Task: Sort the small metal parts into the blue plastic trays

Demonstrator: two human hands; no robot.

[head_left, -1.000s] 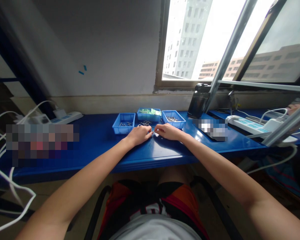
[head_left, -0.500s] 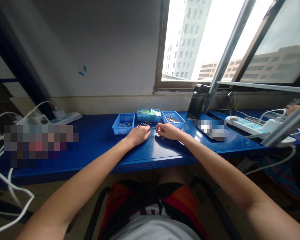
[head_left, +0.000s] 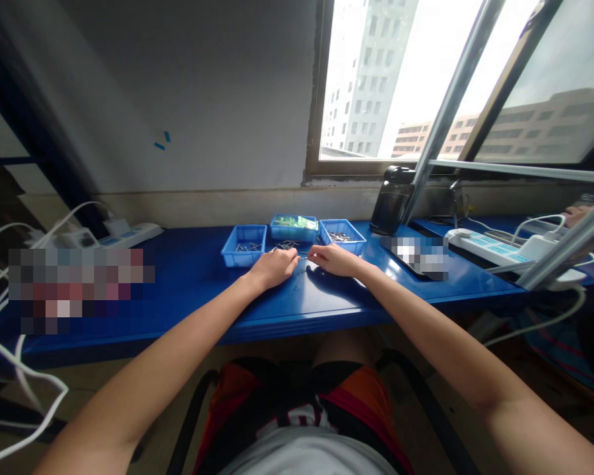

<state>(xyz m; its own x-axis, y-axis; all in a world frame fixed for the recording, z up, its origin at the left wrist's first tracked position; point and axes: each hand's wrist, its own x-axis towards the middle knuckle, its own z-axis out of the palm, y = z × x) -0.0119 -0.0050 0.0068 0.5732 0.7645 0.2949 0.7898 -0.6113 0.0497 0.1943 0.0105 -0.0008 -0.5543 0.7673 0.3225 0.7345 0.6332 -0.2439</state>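
My left hand and my right hand face each other just above the blue table, fingers closed. Between their fingertips spans a thin metal piece, too small to name; each hand pinches one end. Beyond my left hand lies a small loose pile of thin metal pieces. The left blue bin holds several similar pieces, and the right blue bin holds a denser heap of them. A third blue bin at the back has a green packet on top.
A black flask-like container stands right of the bins, near a blurred flat object. Power strips lie at left and right, with white cables. A metal post rises at right. Another person's hand shows at far right.
My hands stay almost in place, with the fingertips of both shifting very slightly around the thin metal piece. The bins and pile look the same.
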